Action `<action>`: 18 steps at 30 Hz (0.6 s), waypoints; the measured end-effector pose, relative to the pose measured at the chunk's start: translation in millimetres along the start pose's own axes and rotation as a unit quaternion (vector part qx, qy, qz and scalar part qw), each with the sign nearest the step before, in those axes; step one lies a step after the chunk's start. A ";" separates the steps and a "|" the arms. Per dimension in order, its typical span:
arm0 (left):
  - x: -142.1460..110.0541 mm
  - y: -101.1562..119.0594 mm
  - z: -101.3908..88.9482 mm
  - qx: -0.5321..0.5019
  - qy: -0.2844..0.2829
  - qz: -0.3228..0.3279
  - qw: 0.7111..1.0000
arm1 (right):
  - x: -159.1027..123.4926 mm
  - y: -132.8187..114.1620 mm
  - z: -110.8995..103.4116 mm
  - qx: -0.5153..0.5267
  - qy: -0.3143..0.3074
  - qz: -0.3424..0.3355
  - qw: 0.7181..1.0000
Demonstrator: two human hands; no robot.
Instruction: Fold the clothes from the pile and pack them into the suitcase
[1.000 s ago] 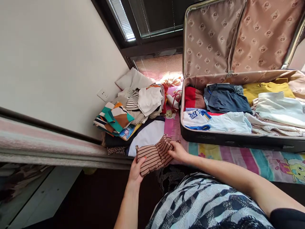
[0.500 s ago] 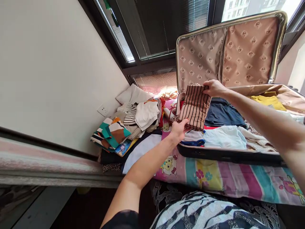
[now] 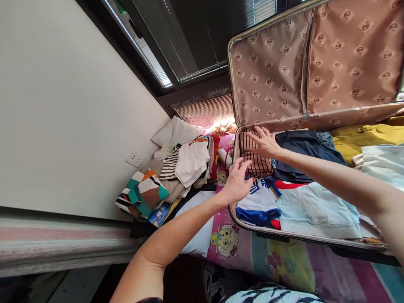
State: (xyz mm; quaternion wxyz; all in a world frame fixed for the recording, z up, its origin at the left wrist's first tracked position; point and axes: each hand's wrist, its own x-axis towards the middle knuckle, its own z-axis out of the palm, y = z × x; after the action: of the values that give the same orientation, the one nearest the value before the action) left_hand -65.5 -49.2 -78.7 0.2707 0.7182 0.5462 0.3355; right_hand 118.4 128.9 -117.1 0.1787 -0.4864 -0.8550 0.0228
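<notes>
Striped garment (image 3: 260,163) laid in suitcase (image 3: 268,86) at ten o'clock; clothes pile (image 3: 181,170) left outside, nine o'clock. Left hand (image 3: 237,182), right hand (image 3: 267,144): grip spread, nothing pinched.

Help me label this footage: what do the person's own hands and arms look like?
The left hand and right hand are ungloved, the forearms bare. The left thumbnail looks orange-red. A dark sleeve edges into view on the left arm.
</notes>
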 end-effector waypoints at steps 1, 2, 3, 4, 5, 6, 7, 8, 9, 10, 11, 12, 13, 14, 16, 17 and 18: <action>-6.2 -1.6 -11.7 0.034 -0.019 0.049 0.998 | -4.2 -2.4 12.0 -0.010 -0.023 -0.011 1.000; -11.8 -4.7 -22.6 0.052 -0.030 0.086 0.994 | -7.0 -5.2 24.0 -0.021 -0.051 -0.016 0.998; -17.1 -9.7 -32.3 0.061 -0.029 0.110 0.992 | -8.3 -8.2 36.1 -0.033 -0.081 -0.015 0.996; -22.1 -16.9 -41.2 0.068 -0.015 0.120 0.990 | -8.5 -10.7 47.9 -0.047 -0.109 -0.008 0.993; -27.2 -26.4 -49.2 0.079 0.007 0.118 0.990 | -7.9 -12.4 59.0 -0.063 -0.131 0.001 0.989; -32.5 -37.9 -56.9 0.094 0.034 0.107 0.989 | -7.2 -12.9 69.1 -0.081 -0.146 0.009 0.986; -38.1 -51.2 -64.4 0.111 0.059 0.089 0.988 | -6.7 -12.0 77.7 -0.097 -0.151 0.014 0.984; -43.7 -65.6 -72.2 0.129 0.078 0.068 0.986 | -6.4 -9.7 84.8 -0.110 -0.149 0.015 0.983; -49.2 -80.5 -80.4 0.145 0.091 0.047 0.984 | -6.1 -6.4 90.0 -0.118 -0.144 0.012 0.982; -54.1 -95.5 -89.0 0.160 0.101 0.024 0.982 | -5.4 -2.3 93.5 -0.120 -0.140 0.010 0.983; -58.1 -109.8 -97.9 0.174 0.110 0.000 0.978 | -4.3 1.8 95.1 -0.118 -0.137 0.008 0.983; -60.8 -123.1 -106.8 0.192 0.122 -0.030 0.973 | -2.8 5.2 94.9 -0.115 -0.136 0.005 0.984; -61.9 -134.8 -115.0 0.213 0.138 -0.065 0.965 | -1.3 7.2 92.8 -0.111 -0.135 0.003 0.985; -61.3 -144.8 -122.2 0.238 0.155 -0.103 0.953 | -0.1 7.4 88.8 -0.104 -0.135 0.005 0.985; -54.6 -159.5 -131.7 0.286 0.168 -0.164 0.929 | 0.0 2.1 75.7 -0.079 -0.137 0.019 0.987; -48.8 -164.4 -133.6 0.305 0.159 -0.176 0.922 | -1.3 -2.8 67.1 -0.062 -0.137 0.034 0.988; -41.7 -167.9 -133.8 0.318 0.140 -0.177 0.921 | -3.5 -8.5 57.8 -0.044 -0.133 0.052 0.989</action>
State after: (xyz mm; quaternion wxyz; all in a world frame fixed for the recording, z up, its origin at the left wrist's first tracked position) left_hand -278.2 -43.3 -129.2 0.0038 0.6037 0.7748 0.1873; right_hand 94.1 129.3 -170.4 0.0407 -0.5300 -0.8450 0.0586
